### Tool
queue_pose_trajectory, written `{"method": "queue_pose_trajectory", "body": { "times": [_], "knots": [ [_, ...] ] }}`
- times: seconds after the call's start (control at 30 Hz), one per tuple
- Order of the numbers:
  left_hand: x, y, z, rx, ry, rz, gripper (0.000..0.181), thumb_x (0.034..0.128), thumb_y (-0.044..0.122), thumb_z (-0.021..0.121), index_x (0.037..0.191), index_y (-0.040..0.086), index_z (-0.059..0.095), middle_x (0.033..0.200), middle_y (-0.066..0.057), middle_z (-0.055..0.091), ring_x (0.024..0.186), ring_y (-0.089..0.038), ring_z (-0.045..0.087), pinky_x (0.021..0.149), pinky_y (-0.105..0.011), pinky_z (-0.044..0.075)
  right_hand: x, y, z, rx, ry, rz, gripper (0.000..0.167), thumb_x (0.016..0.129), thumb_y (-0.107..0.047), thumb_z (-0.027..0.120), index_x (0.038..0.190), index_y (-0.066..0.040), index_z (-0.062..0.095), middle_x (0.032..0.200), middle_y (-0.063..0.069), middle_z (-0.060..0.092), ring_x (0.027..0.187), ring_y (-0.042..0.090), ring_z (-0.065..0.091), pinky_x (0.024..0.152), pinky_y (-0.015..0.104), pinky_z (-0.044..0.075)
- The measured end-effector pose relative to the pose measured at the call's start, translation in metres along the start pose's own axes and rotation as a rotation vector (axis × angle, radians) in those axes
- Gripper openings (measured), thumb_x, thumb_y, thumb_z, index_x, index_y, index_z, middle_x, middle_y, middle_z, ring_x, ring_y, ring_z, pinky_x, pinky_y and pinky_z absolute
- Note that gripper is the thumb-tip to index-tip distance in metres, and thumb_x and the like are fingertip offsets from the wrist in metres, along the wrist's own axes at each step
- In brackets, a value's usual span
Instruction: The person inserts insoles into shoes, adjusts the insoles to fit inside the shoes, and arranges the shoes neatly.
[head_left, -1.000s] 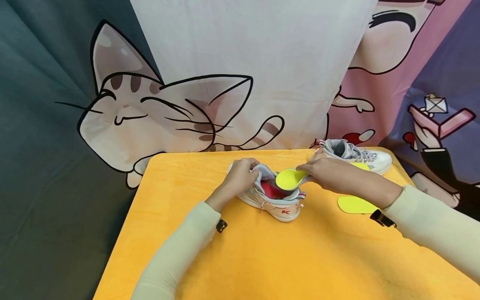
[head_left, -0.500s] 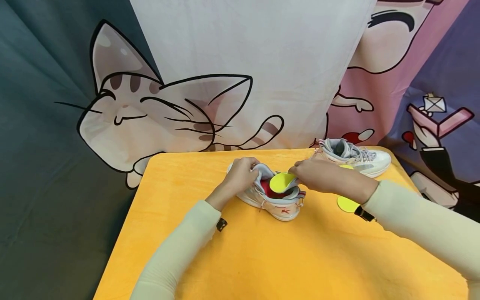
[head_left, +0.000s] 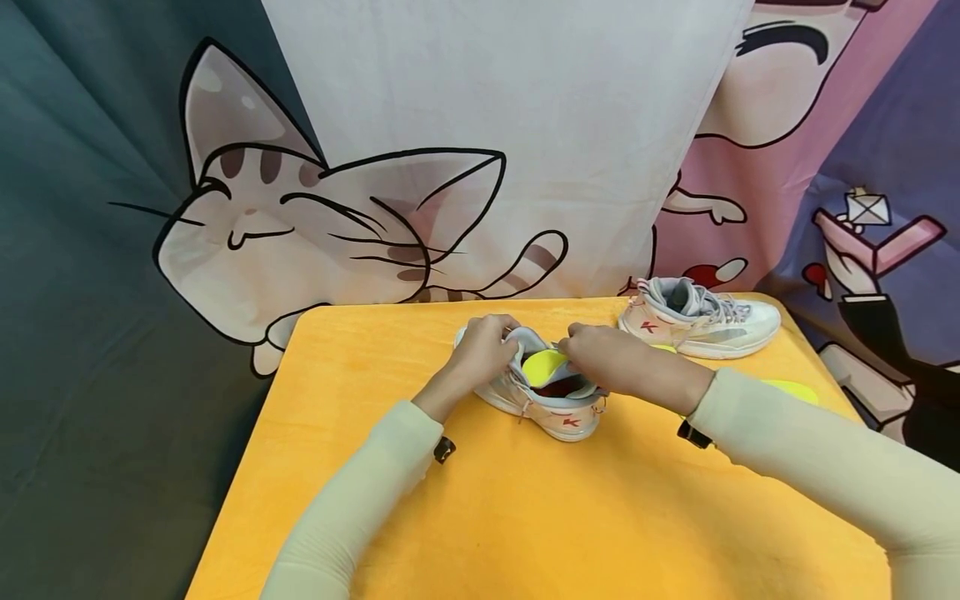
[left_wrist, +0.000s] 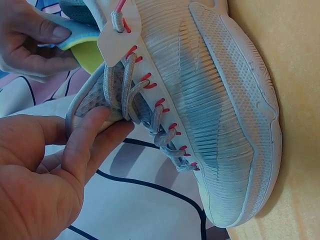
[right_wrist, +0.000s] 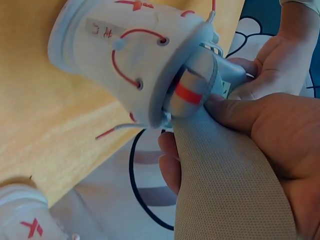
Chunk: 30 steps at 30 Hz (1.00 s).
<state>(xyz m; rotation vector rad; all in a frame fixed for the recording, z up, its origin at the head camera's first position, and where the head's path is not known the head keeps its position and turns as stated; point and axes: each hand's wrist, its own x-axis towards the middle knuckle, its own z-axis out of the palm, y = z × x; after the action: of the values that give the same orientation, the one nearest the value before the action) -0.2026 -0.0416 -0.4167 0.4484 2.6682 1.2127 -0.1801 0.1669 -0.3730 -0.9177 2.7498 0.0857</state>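
My left hand [head_left: 483, 354] pinches the tongue [left_wrist: 95, 102] of a white sneaker [head_left: 551, 417] between thumb and fingers. The sneaker stands on the table, its heel toward me. My right hand [head_left: 611, 358] grips an insole with a yellow face [head_left: 543, 367], one end of which is inside the sneaker's opening. The right wrist view shows the insole's beige mesh side [right_wrist: 225, 175] running along the palm, with the thumb on its edge. Beyond the tongue in the left wrist view, the right hand [left_wrist: 35, 45] holds the bent insole. The sneaker's inner toe area is hidden.
A second white sneaker [head_left: 701, 321] stands at the back right of the yellow table [head_left: 465, 517]. Another yellow insole [head_left: 795, 389] lies on the table, partly behind the right sleeve. A curtain printed with a cat [head_left: 247, 242] hangs behind the table's far edge.
My right hand has moved left with the insole, whose yellow end has gone from above the sneaker's opening down into it. The left hand has stayed on the tongue.
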Motion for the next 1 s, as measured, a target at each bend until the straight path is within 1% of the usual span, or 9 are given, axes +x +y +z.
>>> {"method": "queue_pose_trajectory", "body": {
  "times": [0.07, 0.13, 0.3, 0.4, 0.5, 0.67, 1.0],
  "knots": [
    [0.000, 0.000, 0.000, 0.000, 0.002, 0.000, 0.028, 0.1016, 0.004, 0.056, 0.126, 0.001, 0.069, 0.086, -0.010, 0.072, 0.044, -0.011, 0.055, 0.042, -0.019, 0.041, 0.003, -0.003, 0.002, -0.002, -0.011, 0.026, 0.025, 0.098, -0.017, 0.072, 0.121, -0.008, 0.073, 0.102, 0.014, 0.064, 0.078, 0.020, 0.062, 0.065, 0.030, 0.058],
    [0.000, 0.000, 0.001, -0.005, 0.000, -0.005, 0.028, 0.1013, 0.003, 0.056, 0.126, 0.001, 0.069, 0.089, -0.010, 0.073, 0.045, -0.010, 0.056, 0.043, -0.019, 0.042, 0.005, -0.006, 0.004, -0.016, -0.001, 0.034, 0.023, 0.098, -0.017, 0.073, 0.118, -0.007, 0.074, 0.102, 0.014, 0.065, 0.078, 0.020, 0.063, 0.064, 0.030, 0.057],
    [0.000, 0.001, 0.001, -0.012, -0.001, -0.013, 0.028, 0.1009, 0.003, 0.057, 0.126, 0.001, 0.069, 0.097, -0.011, 0.073, 0.049, -0.010, 0.059, 0.045, -0.019, 0.044, 0.011, -0.013, 0.009, -0.057, 0.038, 0.040, 0.013, 0.097, -0.016, 0.073, 0.107, -0.007, 0.076, 0.096, 0.013, 0.065, 0.074, 0.020, 0.062, 0.059, 0.031, 0.056],
    [0.000, 0.001, 0.001, -0.013, 0.002, -0.017, 0.028, 0.1006, 0.003, 0.056, 0.126, 0.001, 0.069, 0.100, -0.012, 0.074, 0.050, -0.010, 0.060, 0.045, -0.019, 0.045, 0.014, -0.017, 0.011, -0.073, 0.040, 0.051, 0.009, 0.097, -0.013, 0.072, 0.103, -0.008, 0.076, 0.093, 0.012, 0.063, 0.071, 0.019, 0.059, 0.055, 0.032, 0.055],
    [0.000, 0.001, 0.001, -0.014, 0.003, -0.019, 0.028, 0.1006, 0.004, 0.056, 0.125, 0.002, 0.069, 0.103, -0.012, 0.074, 0.051, -0.010, 0.061, 0.047, -0.019, 0.047, 0.017, -0.019, 0.011, -0.073, 0.037, 0.061, 0.008, 0.096, -0.011, 0.073, 0.103, -0.008, 0.076, 0.093, 0.012, 0.063, 0.070, 0.020, 0.058, 0.057, 0.032, 0.056],
    [0.001, 0.000, 0.001, -0.022, 0.001, -0.018, 0.027, 0.1009, 0.004, 0.057, 0.124, 0.002, 0.070, 0.104, -0.013, 0.074, 0.054, -0.010, 0.063, 0.049, -0.020, 0.051, 0.020, -0.020, 0.014, -0.087, 0.054, 0.051, 0.009, 0.095, -0.010, 0.074, 0.103, -0.006, 0.076, 0.093, 0.013, 0.065, 0.071, 0.020, 0.061, 0.060, 0.033, 0.059],
    [0.002, -0.002, 0.001, -0.011, 0.002, -0.009, 0.027, 0.1004, 0.005, 0.058, 0.124, 0.001, 0.070, 0.104, -0.013, 0.075, 0.053, -0.009, 0.062, 0.049, -0.020, 0.049, 0.024, -0.023, 0.020, -0.093, 0.087, 0.037, 0.012, 0.093, -0.008, 0.076, 0.104, -0.003, 0.076, 0.091, 0.015, 0.066, 0.069, 0.020, 0.061, 0.063, 0.034, 0.061]
  ]
}}
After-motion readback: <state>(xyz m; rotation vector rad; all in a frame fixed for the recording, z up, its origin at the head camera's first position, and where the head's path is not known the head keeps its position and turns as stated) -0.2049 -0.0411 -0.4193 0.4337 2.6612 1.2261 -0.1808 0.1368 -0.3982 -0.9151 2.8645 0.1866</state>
